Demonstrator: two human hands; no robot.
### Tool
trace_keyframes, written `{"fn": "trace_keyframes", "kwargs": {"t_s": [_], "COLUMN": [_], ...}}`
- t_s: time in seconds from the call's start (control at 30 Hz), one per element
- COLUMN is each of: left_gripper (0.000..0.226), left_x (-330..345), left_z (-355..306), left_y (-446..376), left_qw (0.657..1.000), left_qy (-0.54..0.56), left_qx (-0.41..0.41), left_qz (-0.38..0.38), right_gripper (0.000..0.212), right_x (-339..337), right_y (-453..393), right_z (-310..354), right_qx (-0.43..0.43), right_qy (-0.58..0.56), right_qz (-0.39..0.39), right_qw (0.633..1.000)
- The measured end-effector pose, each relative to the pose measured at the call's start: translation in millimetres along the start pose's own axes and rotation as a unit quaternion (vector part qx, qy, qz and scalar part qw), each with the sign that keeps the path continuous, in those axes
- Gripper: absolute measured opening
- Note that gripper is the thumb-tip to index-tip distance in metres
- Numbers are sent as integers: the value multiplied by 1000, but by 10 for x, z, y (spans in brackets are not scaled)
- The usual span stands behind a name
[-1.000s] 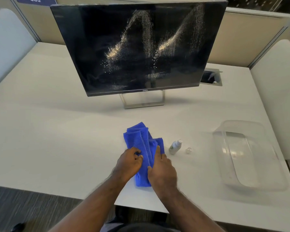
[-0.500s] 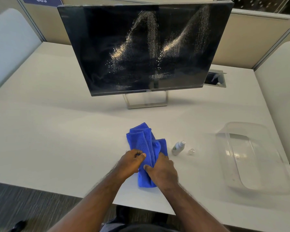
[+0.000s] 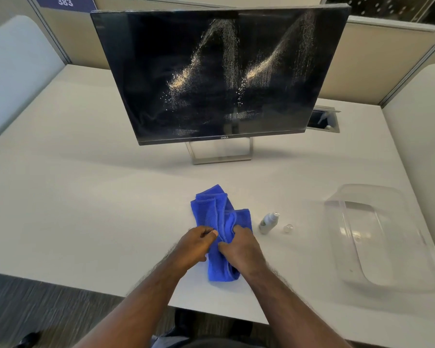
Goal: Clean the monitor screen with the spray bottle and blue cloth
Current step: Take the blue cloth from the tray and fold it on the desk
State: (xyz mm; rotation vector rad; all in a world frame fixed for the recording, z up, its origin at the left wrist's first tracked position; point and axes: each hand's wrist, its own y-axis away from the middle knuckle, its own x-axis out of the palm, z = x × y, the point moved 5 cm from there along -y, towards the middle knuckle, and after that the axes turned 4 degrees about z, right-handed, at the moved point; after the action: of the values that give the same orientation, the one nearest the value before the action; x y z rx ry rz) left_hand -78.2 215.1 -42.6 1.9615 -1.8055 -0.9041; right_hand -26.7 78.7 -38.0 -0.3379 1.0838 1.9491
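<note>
Your left hand (image 3: 195, 243) and right hand (image 3: 239, 243) both pinch one blue cloth (image 3: 217, 217); one spray bottle (image 3: 268, 222) stands at three o'clock.

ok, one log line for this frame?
phase: gathering cloth | left hand: gripping blue cloth | right hand: gripping it | spray bottle: uncapped, on desk | monitor screen: sprayed, unwiped

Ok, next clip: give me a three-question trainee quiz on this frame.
1. True or false: the monitor screen already carries spray droplets.
2. Which hands grip the blue cloth? A) left only B) right only C) both
3. Fill in: the spray bottle stands with its small clear ____ off, beside it.

Key: 1 true. 2 C: left hand and right hand. 3 cap.
</note>
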Motion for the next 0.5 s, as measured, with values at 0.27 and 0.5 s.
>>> {"fn": "trace_keyframes", "kwargs": {"t_s": [0.27, 0.5], "left_gripper": [56, 17], "left_x": [-306, -678], "left_z": [60, 441], "left_y": [105, 104], "left_qw": [972, 968], "left_qy": [225, 209], "left_qx": [-65, -94], "left_qz": [31, -99], "right_gripper": [16, 43], "right_x": [363, 217], "right_y": [240, 37], "right_z": [692, 319], "right_qx": [-221, -167], "right_qy": [14, 123], "right_qz": [99, -30], "right_qw": [970, 978]}}
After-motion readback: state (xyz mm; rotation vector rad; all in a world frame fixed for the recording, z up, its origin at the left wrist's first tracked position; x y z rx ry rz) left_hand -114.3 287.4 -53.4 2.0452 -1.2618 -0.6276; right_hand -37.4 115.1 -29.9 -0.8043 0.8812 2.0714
